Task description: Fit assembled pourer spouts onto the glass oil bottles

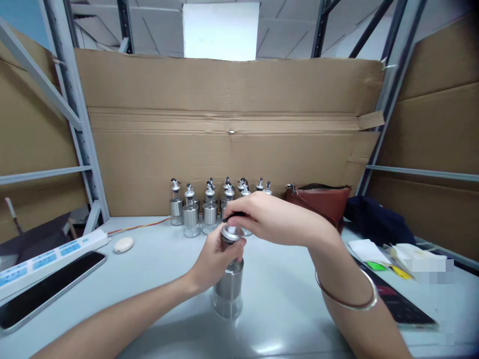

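Note:
A glass bottle with a steel sleeve stands upright on the pale table in front of me. My left hand is wrapped round its neck and upper body. My right hand reaches over from the right, its fingers pinched on a small black spout part just above the bottle's steel top. A metal bangle sits on my right wrist.
Several finished bottles with spouts stand in rows against the cardboard wall. A brown bag and dark cloth lie right of them. A power strip, a tablet and a small white object lie left; papers and a phone right.

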Tool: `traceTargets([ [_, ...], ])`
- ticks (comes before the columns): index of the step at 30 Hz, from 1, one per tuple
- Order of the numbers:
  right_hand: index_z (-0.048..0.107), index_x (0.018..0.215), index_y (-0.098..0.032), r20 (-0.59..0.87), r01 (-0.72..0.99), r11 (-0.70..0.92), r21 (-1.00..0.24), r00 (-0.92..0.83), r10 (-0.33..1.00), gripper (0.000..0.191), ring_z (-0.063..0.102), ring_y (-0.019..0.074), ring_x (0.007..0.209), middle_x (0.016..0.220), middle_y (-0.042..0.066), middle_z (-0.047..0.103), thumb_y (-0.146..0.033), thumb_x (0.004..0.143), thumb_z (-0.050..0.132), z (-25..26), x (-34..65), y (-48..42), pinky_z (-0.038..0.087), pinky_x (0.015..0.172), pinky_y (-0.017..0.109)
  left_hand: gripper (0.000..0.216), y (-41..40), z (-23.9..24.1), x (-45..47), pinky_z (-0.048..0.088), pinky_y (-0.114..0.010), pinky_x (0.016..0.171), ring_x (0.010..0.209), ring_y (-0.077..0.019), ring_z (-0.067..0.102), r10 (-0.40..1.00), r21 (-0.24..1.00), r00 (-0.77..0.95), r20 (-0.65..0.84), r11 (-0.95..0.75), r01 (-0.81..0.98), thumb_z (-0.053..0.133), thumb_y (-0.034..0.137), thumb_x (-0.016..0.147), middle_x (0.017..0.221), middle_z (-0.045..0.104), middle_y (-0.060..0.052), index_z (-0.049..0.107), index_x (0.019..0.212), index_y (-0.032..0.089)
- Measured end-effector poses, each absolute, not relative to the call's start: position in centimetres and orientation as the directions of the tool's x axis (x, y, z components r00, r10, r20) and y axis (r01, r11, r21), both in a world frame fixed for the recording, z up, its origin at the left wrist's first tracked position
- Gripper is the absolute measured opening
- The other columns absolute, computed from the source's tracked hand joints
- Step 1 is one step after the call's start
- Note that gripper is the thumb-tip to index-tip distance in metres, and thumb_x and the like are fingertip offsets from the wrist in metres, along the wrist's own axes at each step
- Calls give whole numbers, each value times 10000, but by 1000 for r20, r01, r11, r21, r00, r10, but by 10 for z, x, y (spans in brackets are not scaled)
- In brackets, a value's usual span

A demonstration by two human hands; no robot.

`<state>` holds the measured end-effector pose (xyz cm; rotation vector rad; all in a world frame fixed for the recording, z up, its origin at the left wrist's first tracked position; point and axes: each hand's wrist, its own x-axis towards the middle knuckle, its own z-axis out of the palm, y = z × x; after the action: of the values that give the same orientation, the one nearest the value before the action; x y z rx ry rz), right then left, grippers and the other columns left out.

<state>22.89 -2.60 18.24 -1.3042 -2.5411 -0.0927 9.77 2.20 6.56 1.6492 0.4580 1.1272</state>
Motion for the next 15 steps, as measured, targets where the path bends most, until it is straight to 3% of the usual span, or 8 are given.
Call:
traceTargets([
  [3,604,731,-170,289,820,570,-44,-536,793,210,489,97,553,630,-2,629,-156,866,443,180,221,-31,288,526,218,175,22,65,99,372,-225,516,509,-93,452,759,899,483,438,-388,-205,589,283,760,526,500,49,459,706,179],
  [9,549,643,-162,371,858,496,133,-507,778,206,324,99,471,533,-4,534,-137,821,449,175,209,-30,206,494,257,115,24,64,97,349,-215,494,485,-81,433,752,893,485,447,-411,-186,516,164,709,496,491,47,440,624,178],
  [12,529,659,-160,328,813,583,9,-553,766,236,339,94,486,529,-20,488,-182,872,429,177,214,-20,239,510,248,126,24,64,96,358,-217,506,499,-86,446,740,884,490,461,-432,-179,525,210,737,508,490,44,448,643,176],
  [15,520,690,-151,231,675,677,-292,-638,735,244,426,91,571,618,-16,516,-225,904,431,179,226,-3,308,560,227,148,23,65,96,375,-215,521,509,-85,453,736,880,485,472,-430,-202,549,267,754,534,483,51,449,694,177],
])
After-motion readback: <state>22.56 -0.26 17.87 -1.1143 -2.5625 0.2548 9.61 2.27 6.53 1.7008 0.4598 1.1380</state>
